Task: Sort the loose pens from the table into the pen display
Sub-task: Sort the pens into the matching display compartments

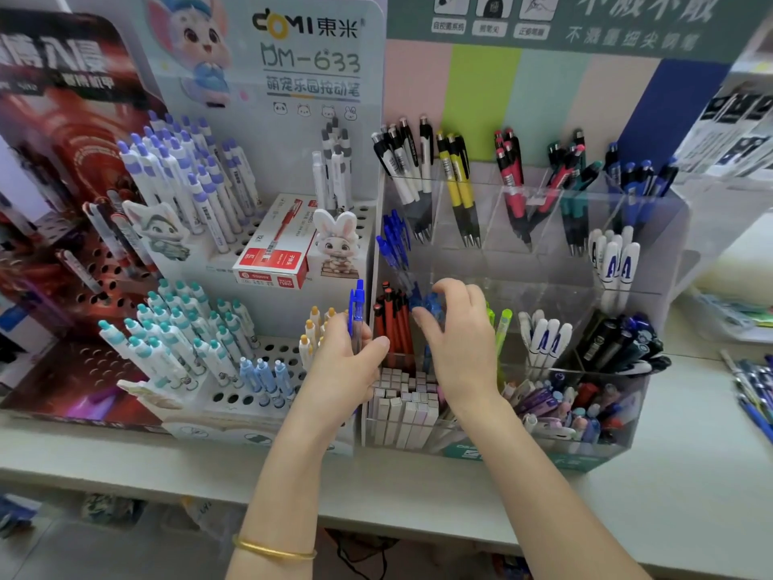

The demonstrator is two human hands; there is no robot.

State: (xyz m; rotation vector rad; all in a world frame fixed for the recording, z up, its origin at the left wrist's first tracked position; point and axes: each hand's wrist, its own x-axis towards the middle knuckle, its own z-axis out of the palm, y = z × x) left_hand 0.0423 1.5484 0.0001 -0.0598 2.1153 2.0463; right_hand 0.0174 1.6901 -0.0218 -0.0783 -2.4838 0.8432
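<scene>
Both grips at the pen display, centre of frame.
Left grip (347, 364) clamped round an upright blue pen (356, 307) just left of the clear pen display (543, 286); right grip (456, 332) curled onto blurred blue pens (426, 305) in a middle compartment; loose pens (753, 391) on tabletop (167, 462), right edge.

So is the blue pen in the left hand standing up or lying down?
Standing up: the left hand grips the blue pen low, its clip end pointing up.

Rabbit cutout (334, 240) beside red box (272, 249)
</scene>
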